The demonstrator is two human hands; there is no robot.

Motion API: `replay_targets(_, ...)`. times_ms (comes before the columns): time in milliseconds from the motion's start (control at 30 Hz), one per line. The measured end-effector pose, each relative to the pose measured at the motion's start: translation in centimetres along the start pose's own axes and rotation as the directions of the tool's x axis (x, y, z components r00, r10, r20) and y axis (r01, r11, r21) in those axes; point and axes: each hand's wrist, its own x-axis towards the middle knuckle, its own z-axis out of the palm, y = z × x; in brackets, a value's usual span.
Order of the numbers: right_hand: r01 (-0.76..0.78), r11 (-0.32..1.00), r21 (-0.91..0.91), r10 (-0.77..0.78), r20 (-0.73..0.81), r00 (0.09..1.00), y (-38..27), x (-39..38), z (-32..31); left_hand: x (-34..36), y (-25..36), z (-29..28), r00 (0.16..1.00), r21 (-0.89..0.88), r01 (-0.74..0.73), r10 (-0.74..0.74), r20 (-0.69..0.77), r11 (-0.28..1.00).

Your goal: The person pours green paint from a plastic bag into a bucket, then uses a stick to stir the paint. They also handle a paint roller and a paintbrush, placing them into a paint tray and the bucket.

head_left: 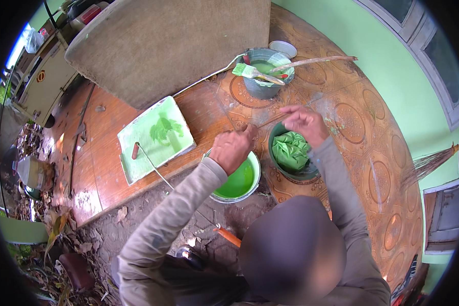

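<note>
L hand [233, 148], fingers bunched (couldn't tell if gripping), hung over white round bucket [258, 179] of bright-green paint [238, 181]; R hand [307, 124], loosely open, above crumpled green sheet [290, 150] in dk-green round bucket [271, 147]: drips best kept w/in rims.

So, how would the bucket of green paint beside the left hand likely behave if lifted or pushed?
The bucket is probably fairly heavy, as green paint spreads across its inside, though the depth can't be judged from above. A hard push or tilt might slosh paint out, since the top is uncovered.
</note>
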Motion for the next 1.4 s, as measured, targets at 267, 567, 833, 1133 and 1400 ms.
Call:
replay_targets(267, -0.292, 0.684, -0.669, 0.260, -0.151, 0.954, 5.3, 12.8, -4.6, -4.9, -0.8, -6.9, 0.985, -0.014, -0.137, 0.138, 0.103, 0.990)
replay_targets(567, -0.100, 0.413, -0.905, 0.105, -0.062, 0.993, 14.8, 20.3, -4.3, -10.9, -4.3, -7.9, 0.961, -0.165, 0.259, -0.236, 0.145, 0.952)
replay_targets(833, -0.119, 0.518, -0.847, 0.135, -0.057, 0.989, 13.5, 21.6, -4.8, -9.2, -4.3, -8.4, 0.945, -0.143, 0.307, -0.284, 0.160, 0.941)
replay_targets(1133, -0.042, 0.982, -0.183, 0.051, 0.043, 0.998, -0.1, 15.2, 3.8, -7.7, -5.9, -7.5, 0.954, -0.567, 0.255, -0.298, 0.017, 0.784)
replay_targets(1400, -0.022, 0.993, 0.116, -0.021, 0.350, 0.936, -3.9, 8.3, 16.8, -6.2, -5.0, -4.6, 0.739, -0.965, 0.060, -0.638, 0.216, -0.257)
